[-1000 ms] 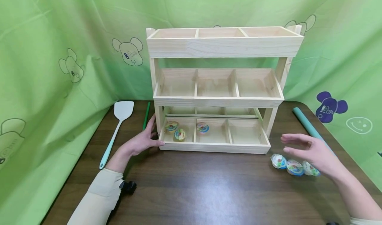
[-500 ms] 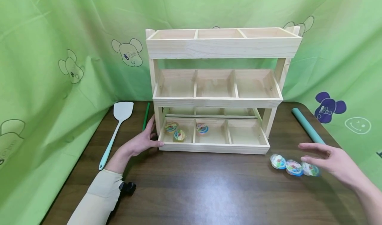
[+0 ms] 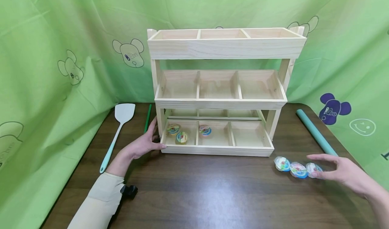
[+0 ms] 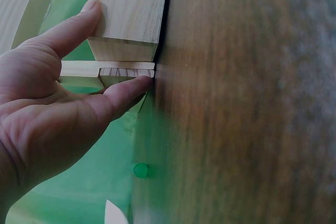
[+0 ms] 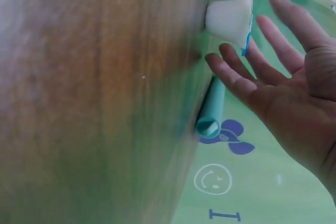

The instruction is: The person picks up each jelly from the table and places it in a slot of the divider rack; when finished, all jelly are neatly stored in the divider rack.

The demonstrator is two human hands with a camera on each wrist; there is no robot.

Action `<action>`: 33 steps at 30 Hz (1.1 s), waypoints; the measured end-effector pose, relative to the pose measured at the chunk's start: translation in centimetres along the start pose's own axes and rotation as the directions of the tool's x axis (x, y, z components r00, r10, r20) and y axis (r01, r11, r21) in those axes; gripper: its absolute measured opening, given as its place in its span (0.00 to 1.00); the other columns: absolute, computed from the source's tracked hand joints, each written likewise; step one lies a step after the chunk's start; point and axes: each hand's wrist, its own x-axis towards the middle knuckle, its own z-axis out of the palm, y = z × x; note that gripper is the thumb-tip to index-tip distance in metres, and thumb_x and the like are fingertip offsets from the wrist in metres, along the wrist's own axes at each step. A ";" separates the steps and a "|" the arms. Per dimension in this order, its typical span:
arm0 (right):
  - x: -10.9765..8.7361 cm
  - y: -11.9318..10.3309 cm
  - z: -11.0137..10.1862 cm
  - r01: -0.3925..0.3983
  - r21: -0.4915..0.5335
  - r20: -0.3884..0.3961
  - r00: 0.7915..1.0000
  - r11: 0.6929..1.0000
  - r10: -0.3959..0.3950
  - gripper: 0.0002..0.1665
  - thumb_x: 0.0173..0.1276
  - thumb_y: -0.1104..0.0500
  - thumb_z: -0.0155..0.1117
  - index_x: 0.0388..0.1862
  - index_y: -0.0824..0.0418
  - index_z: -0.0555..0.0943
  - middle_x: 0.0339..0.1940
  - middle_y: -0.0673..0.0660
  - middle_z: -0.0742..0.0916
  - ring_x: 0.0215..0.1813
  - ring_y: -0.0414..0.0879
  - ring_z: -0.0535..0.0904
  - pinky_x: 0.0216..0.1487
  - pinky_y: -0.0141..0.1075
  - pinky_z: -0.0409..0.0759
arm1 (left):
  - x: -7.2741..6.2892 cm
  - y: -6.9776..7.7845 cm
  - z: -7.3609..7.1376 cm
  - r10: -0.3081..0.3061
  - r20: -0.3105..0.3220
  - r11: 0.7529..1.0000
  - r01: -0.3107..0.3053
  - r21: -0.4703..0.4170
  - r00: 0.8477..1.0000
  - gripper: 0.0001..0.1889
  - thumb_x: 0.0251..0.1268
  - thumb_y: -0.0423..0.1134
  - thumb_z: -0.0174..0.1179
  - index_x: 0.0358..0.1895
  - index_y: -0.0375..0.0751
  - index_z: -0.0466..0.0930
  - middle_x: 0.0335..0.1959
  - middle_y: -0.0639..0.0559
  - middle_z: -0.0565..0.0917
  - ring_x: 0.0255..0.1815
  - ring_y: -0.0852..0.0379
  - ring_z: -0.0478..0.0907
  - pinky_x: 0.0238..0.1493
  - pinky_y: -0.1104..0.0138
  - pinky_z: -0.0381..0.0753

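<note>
Spread open, your right hand (image 3: 343, 171) is at the rightmost white round plastic cup (image 3: 311, 168), right of the pale three-tier wooden rack (image 3: 228, 49); your left hand (image 3: 143, 146) grips the rack's lower left corner. Step: apparently pick-up; next likely needs a light pinch.

The rack (image 3: 228, 49) is matt wood, the table (image 3: 182, 195) glossy wood-grain, the cups (image 3: 299, 170) plastic.

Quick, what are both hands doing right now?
Left hand: holding the wooden shelf by a bottom corner.
Right hand: open, close to the rightmost cup.
</note>
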 end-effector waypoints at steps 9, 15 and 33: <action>0.2 0.4 0.3 -0.010 0.103 0.078 0.997 0.995 0.002 0.27 0.62 0.60 0.76 0.60 0.64 0.81 0.44 0.44 0.88 0.44 0.28 0.77 0.39 0.26 0.73 | 0.0 0.0 0.0 0.005 -0.008 1.000 -0.005 -0.005 1.000 0.67 0.61 0.29 0.71 0.80 0.61 0.18 0.81 0.43 0.24 0.77 0.25 0.42 0.67 0.41 0.62; 0.2 0.6 0.0 -0.051 0.111 0.065 0.997 0.993 0.044 0.26 0.65 0.59 0.75 0.60 0.67 0.81 0.44 0.44 0.89 0.44 0.25 0.79 0.38 0.27 0.76 | -0.1 0.0 0.0 0.011 0.001 1.000 -0.011 -0.007 1.000 0.67 0.61 0.29 0.70 0.80 0.60 0.17 0.81 0.39 0.26 0.77 0.23 0.42 0.67 0.40 0.62; 1.7 -2.5 -1.2 -0.042 0.102 -0.033 0.998 0.994 0.046 0.31 0.65 0.54 0.76 0.63 0.63 0.78 0.47 0.46 0.89 0.46 0.22 0.78 0.39 0.22 0.72 | 0.0 0.0 0.0 -0.002 -0.010 1.000 0.002 0.013 1.000 0.66 0.62 0.30 0.70 0.80 0.60 0.17 0.81 0.35 0.29 0.76 0.22 0.42 0.68 0.39 0.60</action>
